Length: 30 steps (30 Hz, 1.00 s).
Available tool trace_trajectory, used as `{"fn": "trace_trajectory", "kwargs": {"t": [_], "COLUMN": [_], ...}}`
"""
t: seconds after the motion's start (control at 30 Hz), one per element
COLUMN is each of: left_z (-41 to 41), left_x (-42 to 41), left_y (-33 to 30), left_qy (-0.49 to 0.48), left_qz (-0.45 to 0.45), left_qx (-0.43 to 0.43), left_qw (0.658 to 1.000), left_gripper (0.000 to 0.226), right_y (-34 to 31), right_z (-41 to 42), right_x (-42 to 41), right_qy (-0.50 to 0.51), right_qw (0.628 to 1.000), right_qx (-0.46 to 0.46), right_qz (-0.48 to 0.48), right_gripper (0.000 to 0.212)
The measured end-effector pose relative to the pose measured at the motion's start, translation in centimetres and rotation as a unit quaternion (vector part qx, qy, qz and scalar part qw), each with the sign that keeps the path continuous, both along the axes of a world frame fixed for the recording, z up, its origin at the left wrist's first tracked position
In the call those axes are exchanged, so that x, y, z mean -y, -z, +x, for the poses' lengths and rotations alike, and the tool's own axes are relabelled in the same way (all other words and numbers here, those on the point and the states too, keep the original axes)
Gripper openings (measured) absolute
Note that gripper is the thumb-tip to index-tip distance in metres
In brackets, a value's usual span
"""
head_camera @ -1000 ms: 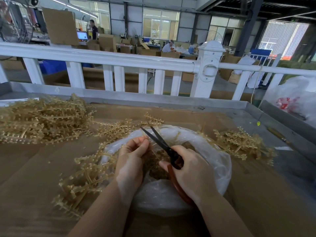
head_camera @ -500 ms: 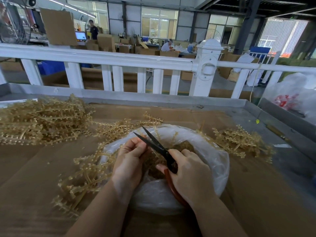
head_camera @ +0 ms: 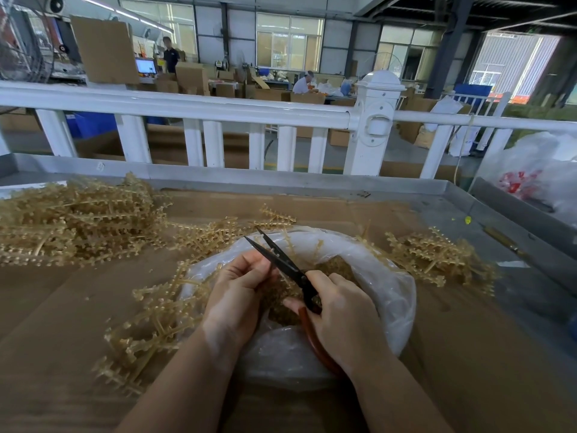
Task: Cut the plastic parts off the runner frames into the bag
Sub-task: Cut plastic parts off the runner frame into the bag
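Note:
A clear plastic bag (head_camera: 393, 295) lies open on the cardboard-covered table, with a heap of cut tan plastic parts (head_camera: 334, 267) inside. My right hand (head_camera: 340, 320) grips black scissors (head_camera: 281, 260) by their red-brown handles, blades parted and pointing up-left over the bag. My left hand (head_camera: 237, 295) holds a tan runner frame (head_camera: 156, 320) at the bag's left rim, fingers curled beside the blades. The frame trails out to the left of the bag.
A big pile of tan runner frames (head_camera: 71, 223) lies at the far left, a smaller pile (head_camera: 437, 260) right of the bag. A grey metal table rim (head_camera: 281, 179) and a white railing (head_camera: 218, 107) stand behind. A white bag (head_camera: 537, 176) sits at far right.
The scissor blades have swung slightly left and opened a little wider. My left hand's fingers have shifted closer to the blades. Both hands stay over the bag.

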<state>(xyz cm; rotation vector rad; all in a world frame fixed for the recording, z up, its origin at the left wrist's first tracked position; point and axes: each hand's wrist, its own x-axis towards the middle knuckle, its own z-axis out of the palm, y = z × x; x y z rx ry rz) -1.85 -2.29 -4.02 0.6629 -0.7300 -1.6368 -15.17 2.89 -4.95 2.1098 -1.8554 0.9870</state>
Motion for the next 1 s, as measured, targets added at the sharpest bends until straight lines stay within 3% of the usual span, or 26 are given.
{"fn": "trace_trajectory", "kwargs": {"t": [0.6, 1.0], "left_z": [0.2, 0.1], "left_x": [0.9, 0.5], "left_y": [1.0, 0.5], "left_qy": [-0.006, 0.007], "left_qz": [-0.001, -0.011], "left_qx": [-0.018, -0.026], "left_qw": [1.000, 1.000], "left_gripper": [0.015, 0.018], "right_y": [0.0, -0.1], "right_z": [-0.2, -0.3], "right_x": [0.0, -0.2], "right_qy": [-0.027, -0.017], "right_qw": [0.999, 1.000], "right_qx": [0.011, 0.008], "right_qz": [0.017, 0.002], "right_gripper": [0.043, 0.032]}}
